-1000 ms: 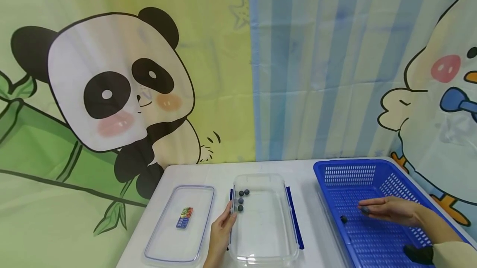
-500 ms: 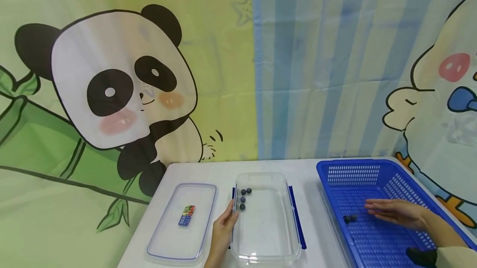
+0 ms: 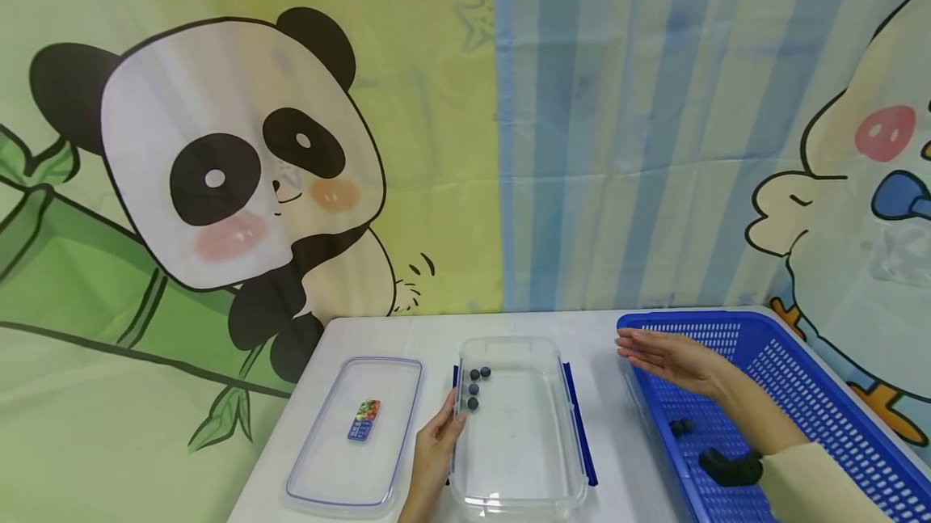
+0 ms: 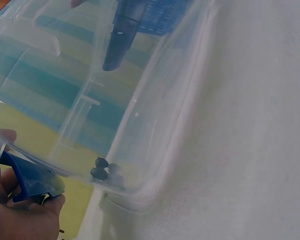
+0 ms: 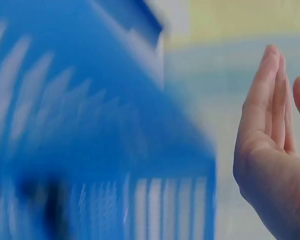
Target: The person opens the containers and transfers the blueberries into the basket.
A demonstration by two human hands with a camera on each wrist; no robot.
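Observation:
My left hand (image 3: 435,449) grips the left side of a clear plastic storage box (image 3: 520,442). In the left wrist view, its thumb and fingers hold the box by a blue side latch (image 4: 32,177). Several blueberries (image 3: 473,389) lie in the box along its left wall. My right hand (image 3: 676,360) is over the left rim of the blue plastic basket (image 3: 793,369). In the right wrist view its fingers are straight and together, thumb apart, and nothing shows in the palm. A pair of blueberries (image 3: 681,427) lies in the basket near its left wall.
A clear lid (image 3: 313,474) with a blue edge and a printed label (image 3: 364,420) lies on the white table (image 3: 429,337), left of the box. Another blue latch (image 3: 578,426) hangs on the box's right side. A cartoon-printed curtain (image 3: 429,208) stands behind the table.
A blueberry by my right fingertips came to lie beside another in the basket. My right hand then moved left and away, to the basket's left rim. My left hand stays on the box.

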